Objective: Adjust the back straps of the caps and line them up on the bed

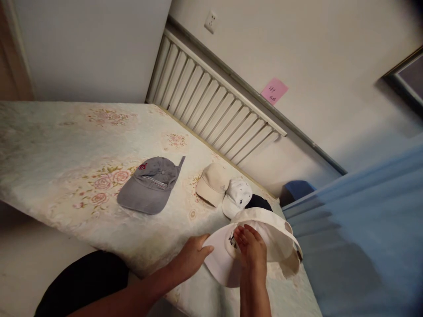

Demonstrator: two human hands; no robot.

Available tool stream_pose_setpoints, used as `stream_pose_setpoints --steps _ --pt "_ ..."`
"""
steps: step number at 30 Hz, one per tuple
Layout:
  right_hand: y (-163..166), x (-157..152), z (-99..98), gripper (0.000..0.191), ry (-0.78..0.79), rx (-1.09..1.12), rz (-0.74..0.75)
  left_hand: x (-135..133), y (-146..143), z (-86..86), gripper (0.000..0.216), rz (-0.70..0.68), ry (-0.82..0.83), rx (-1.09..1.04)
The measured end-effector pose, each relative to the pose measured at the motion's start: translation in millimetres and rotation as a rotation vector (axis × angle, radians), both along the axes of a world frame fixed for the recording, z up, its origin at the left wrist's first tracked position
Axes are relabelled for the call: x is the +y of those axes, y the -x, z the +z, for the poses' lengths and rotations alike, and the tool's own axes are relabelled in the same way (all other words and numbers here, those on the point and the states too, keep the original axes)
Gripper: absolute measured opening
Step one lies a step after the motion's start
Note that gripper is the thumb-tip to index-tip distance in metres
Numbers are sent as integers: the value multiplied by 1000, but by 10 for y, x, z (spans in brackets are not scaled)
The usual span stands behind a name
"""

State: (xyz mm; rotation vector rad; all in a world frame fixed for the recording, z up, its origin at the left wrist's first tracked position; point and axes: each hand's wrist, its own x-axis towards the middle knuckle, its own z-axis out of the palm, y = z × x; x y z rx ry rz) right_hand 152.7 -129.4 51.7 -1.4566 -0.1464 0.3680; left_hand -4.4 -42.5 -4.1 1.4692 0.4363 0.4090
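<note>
A white baseball cap is held up over the near right part of the table, tilted so its adjustable back strap faces right. My left hand pinches the left edge of its brim between thumb and fingers. In front of the cap's crown is my right hand, its fingers stretched out at the dark emblem, partly covering it. A grey cap with a red emblem lies left of centre. Behind the held cap sit a beige cap, a small white cap and a black cap, partly hidden.
The table has a floral cloth. A white radiator runs along the wall behind it, with a pink note above. A blue curtain hangs at the right. Something black is at the lower left.
</note>
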Motion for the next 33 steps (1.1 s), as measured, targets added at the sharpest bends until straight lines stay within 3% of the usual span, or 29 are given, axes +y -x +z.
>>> stream_pose_setpoints --steps 2,6,9,15,19,33 --pt "-13 -7 50 24 178 -173 44 2 9 -2 37 7 3 -15" --pt "-76 -42 132 21 738 -678 152 2 2 -34 35 10 -10 -33" --pt "-120 -71 143 26 858 -780 154 -6 -17 -69 33 17 -38 -36" --pt "-89 -53 122 27 816 -787 166 -15 -10 -57 32 5 -60 -27" --pt "-43 15 130 23 673 -750 236 -10 7 -15 33 -12 -40 -22" --pt "-151 72 178 29 348 -697 7 -12 -4 -51 31 -52 -61 -5"
